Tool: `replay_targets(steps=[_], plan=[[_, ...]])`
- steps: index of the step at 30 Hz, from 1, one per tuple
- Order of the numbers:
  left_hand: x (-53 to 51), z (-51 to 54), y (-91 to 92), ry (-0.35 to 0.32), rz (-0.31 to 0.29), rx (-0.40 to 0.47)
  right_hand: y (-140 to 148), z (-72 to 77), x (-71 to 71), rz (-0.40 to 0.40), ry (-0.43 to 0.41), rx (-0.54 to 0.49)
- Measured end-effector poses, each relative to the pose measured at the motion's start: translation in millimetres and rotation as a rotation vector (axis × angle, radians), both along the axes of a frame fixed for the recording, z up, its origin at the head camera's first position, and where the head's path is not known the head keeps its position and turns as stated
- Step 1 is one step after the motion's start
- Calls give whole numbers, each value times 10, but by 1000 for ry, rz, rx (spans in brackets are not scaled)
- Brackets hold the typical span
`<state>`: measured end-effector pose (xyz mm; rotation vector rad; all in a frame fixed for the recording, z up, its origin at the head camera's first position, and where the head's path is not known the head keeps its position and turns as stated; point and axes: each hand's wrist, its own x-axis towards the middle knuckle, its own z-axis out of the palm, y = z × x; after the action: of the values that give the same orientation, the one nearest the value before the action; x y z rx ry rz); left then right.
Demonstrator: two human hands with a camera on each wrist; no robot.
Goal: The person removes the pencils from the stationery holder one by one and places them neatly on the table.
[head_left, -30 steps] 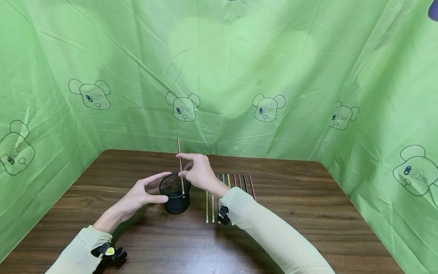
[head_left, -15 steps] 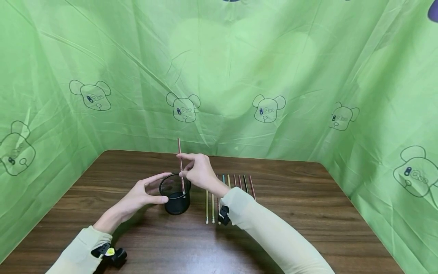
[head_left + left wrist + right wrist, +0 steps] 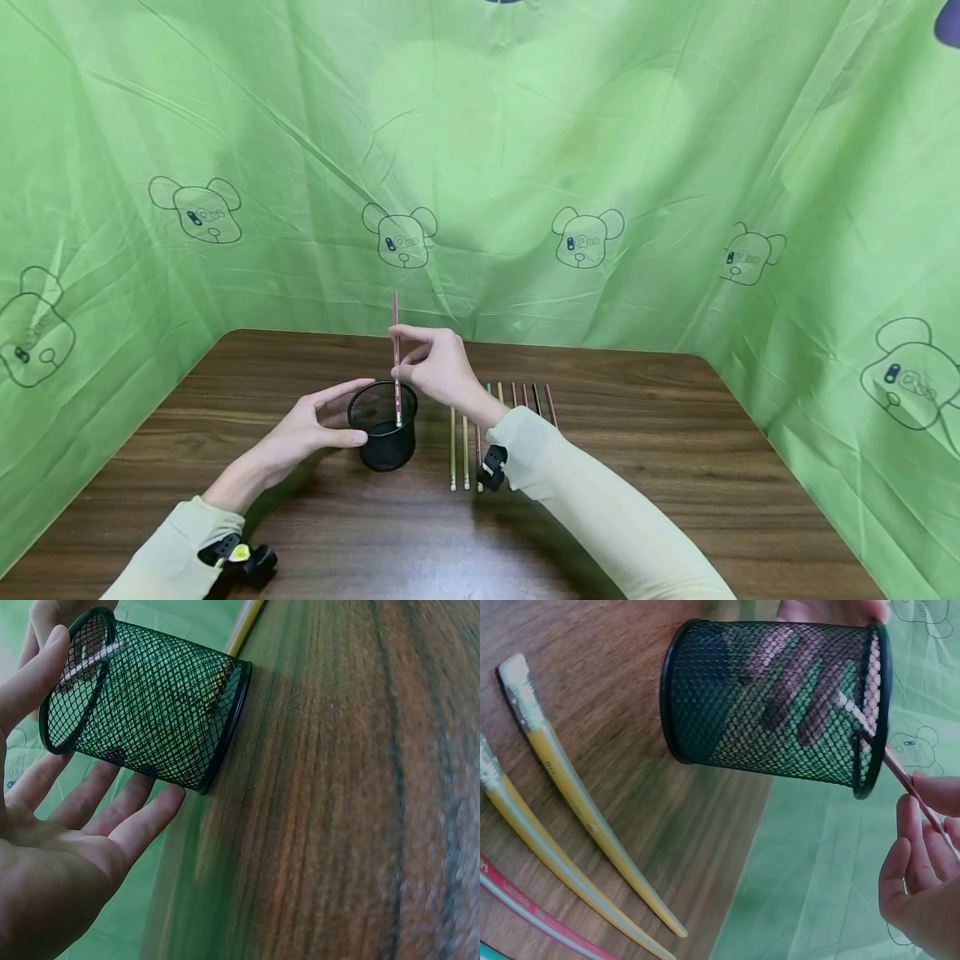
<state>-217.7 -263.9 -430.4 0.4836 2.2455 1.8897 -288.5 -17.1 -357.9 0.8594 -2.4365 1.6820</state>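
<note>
A black mesh pencil cup [image 3: 387,446] stands upright on the wooden table. My left hand [image 3: 303,433] holds it from the left, thumb near the rim and the other fingers along the far side. Between thumb and fingers, my right hand [image 3: 442,367] pinches a reddish pencil [image 3: 396,312] above the cup. The pencil is nearly upright, its eraser end [image 3: 846,701] down inside the mouth, apart from the bottom. In the left wrist view the mesh cup [image 3: 157,697] lets the pencil show through faintly.
Right of the cup lies a row of several pencils, including a yellow pencil [image 3: 592,817], a red pencil [image 3: 525,900] and a black pencil [image 3: 537,400]. My right forearm [image 3: 585,492] covers part of the row. A green printed curtain [image 3: 480,167] surrounds the table [image 3: 675,467].
My right hand has risen slightly with the pencil, which now stands straighter. My left hand and the cup have stayed in place.
</note>
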Motion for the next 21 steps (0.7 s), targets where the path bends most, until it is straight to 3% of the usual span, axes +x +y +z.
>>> replay_targets(steps=[21], plan=[[10,14,7,2,1,6,165,278,15,7,-5,-92]])
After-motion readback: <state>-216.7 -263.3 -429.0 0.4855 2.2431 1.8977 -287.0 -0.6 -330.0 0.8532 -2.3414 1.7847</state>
